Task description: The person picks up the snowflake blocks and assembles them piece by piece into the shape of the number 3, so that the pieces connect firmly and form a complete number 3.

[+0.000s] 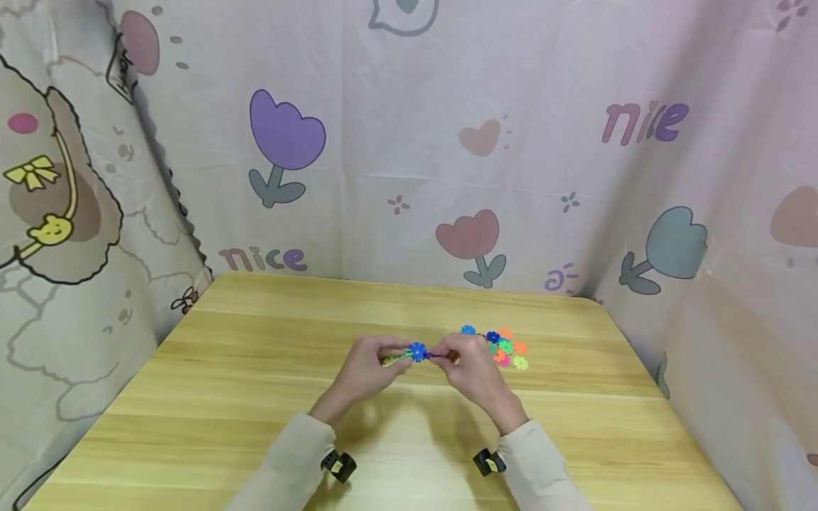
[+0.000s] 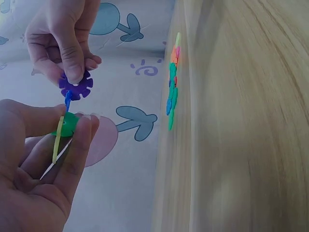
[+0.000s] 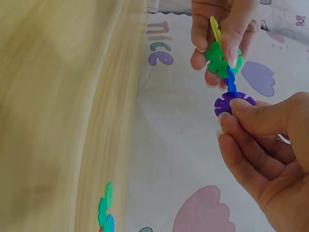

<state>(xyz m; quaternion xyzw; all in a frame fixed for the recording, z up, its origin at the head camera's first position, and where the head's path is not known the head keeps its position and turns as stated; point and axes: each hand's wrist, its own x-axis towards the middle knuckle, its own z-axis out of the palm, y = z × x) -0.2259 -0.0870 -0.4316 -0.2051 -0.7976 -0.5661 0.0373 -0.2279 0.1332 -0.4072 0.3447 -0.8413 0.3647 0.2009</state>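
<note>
My left hand [image 1: 369, 370] pinches a green snowflake disc [image 3: 217, 60] that is part of a short chain of notched plastic discs. A yellow disc [image 2: 57, 140] joins the green one on the palm side. On the other side a blue disc [image 1: 417, 352] links the green disc to a purple disc [image 2: 76, 86]. Thumb and fingertips of my right hand [image 1: 474, 369] grip the purple disc, whose notch meets the blue disc's edge. Both hands hold the chain up above the table, close together.
On the wooden table [image 1: 255, 369], several loose discs [image 1: 506, 347] in blue, green, orange, pink and yellow lie in a pile just beyond my right hand. A printed curtain [image 1: 396, 142] hangs behind the table's back edge and along both sides.
</note>
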